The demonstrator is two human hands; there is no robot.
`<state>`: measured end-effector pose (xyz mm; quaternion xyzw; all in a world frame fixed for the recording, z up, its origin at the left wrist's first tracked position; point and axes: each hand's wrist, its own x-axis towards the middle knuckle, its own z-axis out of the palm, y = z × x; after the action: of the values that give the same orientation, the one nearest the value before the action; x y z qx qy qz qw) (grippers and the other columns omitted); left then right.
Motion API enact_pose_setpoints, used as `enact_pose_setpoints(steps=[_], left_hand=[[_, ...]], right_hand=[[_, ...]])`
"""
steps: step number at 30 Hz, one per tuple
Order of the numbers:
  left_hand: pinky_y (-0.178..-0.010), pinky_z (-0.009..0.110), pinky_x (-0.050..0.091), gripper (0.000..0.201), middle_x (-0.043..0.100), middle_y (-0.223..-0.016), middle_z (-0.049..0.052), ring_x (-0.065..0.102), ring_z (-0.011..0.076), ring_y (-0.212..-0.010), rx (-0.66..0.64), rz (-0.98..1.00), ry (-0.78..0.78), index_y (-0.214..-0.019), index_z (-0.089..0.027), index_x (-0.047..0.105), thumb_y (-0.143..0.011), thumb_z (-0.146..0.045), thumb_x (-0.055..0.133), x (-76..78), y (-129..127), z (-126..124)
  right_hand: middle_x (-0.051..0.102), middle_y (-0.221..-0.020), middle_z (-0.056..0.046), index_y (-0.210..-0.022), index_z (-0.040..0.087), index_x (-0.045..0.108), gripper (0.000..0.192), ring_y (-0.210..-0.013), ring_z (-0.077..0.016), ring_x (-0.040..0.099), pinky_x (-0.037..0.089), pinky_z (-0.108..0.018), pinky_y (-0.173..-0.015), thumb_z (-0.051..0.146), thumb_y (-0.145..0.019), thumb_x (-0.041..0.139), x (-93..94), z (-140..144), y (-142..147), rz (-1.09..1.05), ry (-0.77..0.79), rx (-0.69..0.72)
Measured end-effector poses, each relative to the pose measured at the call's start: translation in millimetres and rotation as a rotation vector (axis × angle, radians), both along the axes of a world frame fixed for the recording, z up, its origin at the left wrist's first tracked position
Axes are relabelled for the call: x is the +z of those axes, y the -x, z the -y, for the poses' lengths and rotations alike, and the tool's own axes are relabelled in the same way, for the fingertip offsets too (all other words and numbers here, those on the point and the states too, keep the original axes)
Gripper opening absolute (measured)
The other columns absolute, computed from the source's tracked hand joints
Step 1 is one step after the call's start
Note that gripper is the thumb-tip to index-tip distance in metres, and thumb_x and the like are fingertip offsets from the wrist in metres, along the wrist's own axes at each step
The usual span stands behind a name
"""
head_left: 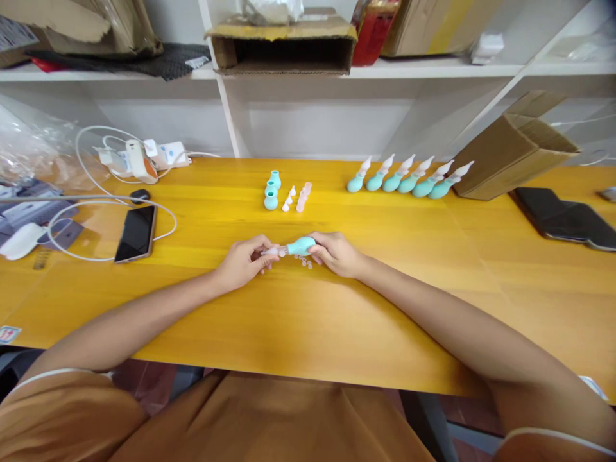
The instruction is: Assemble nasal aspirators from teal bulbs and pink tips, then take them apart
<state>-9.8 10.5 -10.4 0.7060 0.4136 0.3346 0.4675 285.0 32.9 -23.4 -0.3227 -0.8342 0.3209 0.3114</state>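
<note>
At mid-table, our right hand (pixel 341 255) curls around the fat end of a teal bulb (pixel 301 246), thumb and fingers pressed onto it, its neck aimed at 9 o'clock. Facing it, our left hand (pixel 244 262) pinches a pale nozzle (pixel 270 251) between thumb and fingertips; a clear piece shows between nozzle and bulb neck, but we can't tell how firmly they're joined.

Handling, our guess: bulb light, soft, squeezable, a bit grippy, unlikely to break. Best hold is on the round belly, without crushing it, or at the neck if it must stay stiff. Nozzle looks thin and bendy, so we'd grip near its base; clear piece probably harder and slicker.

Just below the bulb, about 5 o'clock, we note small clear discs (pixel 309 264) on the table (pixel 337 333), likely easy to scatter. At 11, three loose teal bulbs (pixel 271 201); towards 12, small pale tips (pixel 285 207), then pinkish clear tubes (pixel 301 204) beside them. At 2, six assembled bulbs (pixel 389 183) in a row; past them, a cardboard box (pixel 500 154). At 9, we have a phone (pixel 135 234); at 10, chargers (pixel 140 162) with white cables.
</note>
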Motion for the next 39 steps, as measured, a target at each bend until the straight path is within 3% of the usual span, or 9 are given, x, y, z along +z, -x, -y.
enact_pose_setpoints(steps=[4, 15, 24, 28, 32, 36, 39], left_hand=[[-0.058, 0.024, 0.057, 0.038, 0.073, -0.078, 0.0, 0.069, 0.0133, -0.062, 0.007, 0.016, -0.003, -0.102, -0.019, 0.066, -0.096, -0.056, 0.077, 0.2, -1, 1], [-0.058, 0.022, 0.053, 0.045, 0.074, -0.078, 0.0, 0.066, 0.0121, -0.062, 0.009, 0.085, -0.016, -0.109, -0.019, 0.064, -0.099, -0.062, 0.075, -5.2, 0, -5], [-0.054, 0.022, 0.054, 0.052, 0.077, -0.08, 0.003, 0.067, 0.0119, -0.061, 0.064, 0.266, 0.038, -0.115, -0.016, 0.07, -0.093, -0.061, 0.083, 0.9, -4, -10], [-0.061, 0.025, 0.059, 0.049, 0.083, -0.088, 0.008, 0.069, 0.012, -0.061, 0.035, 0.332, 0.063, -0.117, -0.014, 0.072, -0.093, -0.053, 0.086, 0.3, -6, -10], [-0.07, 0.028, 0.065, 0.045, 0.086, -0.094, 0.01, 0.071, 0.0121, -0.064, -0.023, 0.359, 0.053, -0.119, -0.013, 0.075, -0.095, -0.049, 0.086, 1.2, -7, -7], [-0.071, 0.029, 0.066, 0.046, 0.086, -0.097, 0.011, 0.071, 0.0121, -0.064, -0.061, 0.37, 0.032, -0.123, -0.013, 0.076, -0.098, -0.052, 0.082, 3.6, -6, -7], [-0.072, 0.031, 0.065, 0.052, 0.086, -0.096, 0.011, 0.072, 0.0133, -0.063, -0.069, 0.39, 0.025, -0.123, -0.013, 0.076, -0.101, -0.06, 0.076, 3.4, -5, -8]], right_hand=[[0.069, -0.069, 0.0, -0.091, 0.022, 0.061, 0.057, -0.062, -0.0165, 0.062, 0.044, -0.03, -0.066, 0.071, -0.114, 0.041, 1.2, 0, 1, -0.009, 0.007, 0.003], [0.074, -0.078, -0.002, -0.113, 0.022, 0.064, 0.049, -0.072, -0.02, 0.07, 0.048, -0.031, -0.07, 0.066, -0.115, 0.042, -5.6, -5, 3, 0.019, 0.03, 0.03], [0.079, -0.093, -0.006, -0.127, 0.021, 0.067, 0.046, -0.082, -0.0233, 0.074, 0.054, -0.034, -0.077, 0.06, -0.115, 0.047, 1.8, -2, 5, 0.113, 0.009, 0.062], [0.074, -0.108, -0.01, -0.136, 0.021, 0.065, 0.048, -0.083, -0.0228, 0.069, 0.056, -0.037, -0.076, 0.06, -0.109, 0.061, 2.4, -1, 7, 0.059, -0.145, 0.042], [0.065, -0.125, -0.013, -0.137, 0.025, 0.067, 0.041, -0.103, -0.0261, 0.068, 0.061, -0.042, -0.087, 0.051, -0.105, 0.071, 0.8, 0, 10, -0.024, -0.344, -0.022], [0.062, -0.121, -0.012, -0.129, 0.025, 0.073, 0.032, -0.105, -0.0261, 0.066, 0.061, -0.045, -0.093, 0.045, -0.104, 0.075, 0.8, 1, 13, -0.096, -0.488, -0.12], [0.066, -0.114, -0.011, -0.127, 0.026, 0.074, 0.031, -0.103, -0.027, 0.066, 0.059, -0.047, -0.093, 0.046, -0.104, 0.074, 3.3, 0, 14, -0.072, -0.489, -0.139]])
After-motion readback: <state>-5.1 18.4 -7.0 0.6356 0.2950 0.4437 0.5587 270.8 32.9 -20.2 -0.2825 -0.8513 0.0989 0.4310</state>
